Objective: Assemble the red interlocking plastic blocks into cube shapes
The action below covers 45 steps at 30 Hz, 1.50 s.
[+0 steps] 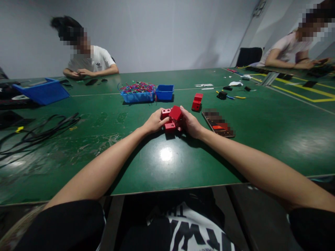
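Above the green table, my left hand (155, 122) is closed around a red block with round holes (170, 127), its thumb lying across the front. Part of that piece also shows above the thumb. My right hand (191, 122) grips a smooth-faced red block (176, 113) tilted against the holed one. The two pieces touch or overlap; whether they are joined I cannot tell. Fingers hide much of both. Just beyond my right hand stands a separate red block piece (197, 102), with a hole in its lower part.
A phone (218, 124) lies right of my hands. Behind them are a blue bin of coloured wires (138, 97) and a smaller blue bin (164, 92). Black cables (39, 136) and a large blue tray (43, 92) are left. Two people (91, 64) sit across and at right.
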Each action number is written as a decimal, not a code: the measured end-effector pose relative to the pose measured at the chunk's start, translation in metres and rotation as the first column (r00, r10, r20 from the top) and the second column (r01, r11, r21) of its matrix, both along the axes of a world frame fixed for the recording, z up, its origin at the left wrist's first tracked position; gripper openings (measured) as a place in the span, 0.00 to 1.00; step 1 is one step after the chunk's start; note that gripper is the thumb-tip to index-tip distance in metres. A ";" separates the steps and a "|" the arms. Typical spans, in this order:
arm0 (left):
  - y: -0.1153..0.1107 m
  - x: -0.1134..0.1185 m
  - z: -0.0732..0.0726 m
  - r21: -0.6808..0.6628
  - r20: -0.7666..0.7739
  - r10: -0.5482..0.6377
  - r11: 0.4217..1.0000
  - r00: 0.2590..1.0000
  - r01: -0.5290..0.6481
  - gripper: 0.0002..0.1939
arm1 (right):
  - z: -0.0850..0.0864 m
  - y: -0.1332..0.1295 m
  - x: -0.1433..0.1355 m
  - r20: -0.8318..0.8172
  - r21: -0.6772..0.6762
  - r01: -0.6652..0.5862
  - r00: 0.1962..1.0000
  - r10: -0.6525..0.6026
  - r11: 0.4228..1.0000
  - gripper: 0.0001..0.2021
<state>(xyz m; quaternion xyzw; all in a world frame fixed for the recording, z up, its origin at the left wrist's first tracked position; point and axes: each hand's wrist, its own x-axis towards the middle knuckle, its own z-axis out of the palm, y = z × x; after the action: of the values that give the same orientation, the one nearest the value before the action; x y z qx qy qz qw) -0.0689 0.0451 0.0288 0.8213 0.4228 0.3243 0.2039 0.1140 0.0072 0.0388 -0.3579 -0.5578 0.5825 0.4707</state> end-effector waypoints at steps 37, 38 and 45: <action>-0.001 0.001 -0.003 0.109 -0.026 0.105 0.989 0.994 -0.102 0.14 | 0.003 -0.009 0.009 0.294 0.758 -0.029 0.907 -0.301 0.651 0.14; -0.001 0.001 -0.003 0.115 -0.024 0.101 0.989 0.995 -0.098 0.15 | 0.007 -0.013 0.010 0.295 0.801 -0.056 0.903 -0.311 0.596 0.13; 0.001 0.001 -0.005 0.112 0.009 0.145 0.983 0.989 -0.145 0.17 | 0.027 -0.037 0.009 0.678 0.719 -0.600 0.716 -0.167 0.349 0.17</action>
<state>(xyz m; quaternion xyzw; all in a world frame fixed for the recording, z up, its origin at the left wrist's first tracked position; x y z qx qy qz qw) -0.0676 0.0461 0.0237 0.7983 0.4627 0.3616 0.1335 0.1226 -0.0298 0.0661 -0.1281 -0.9521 0.0697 0.2688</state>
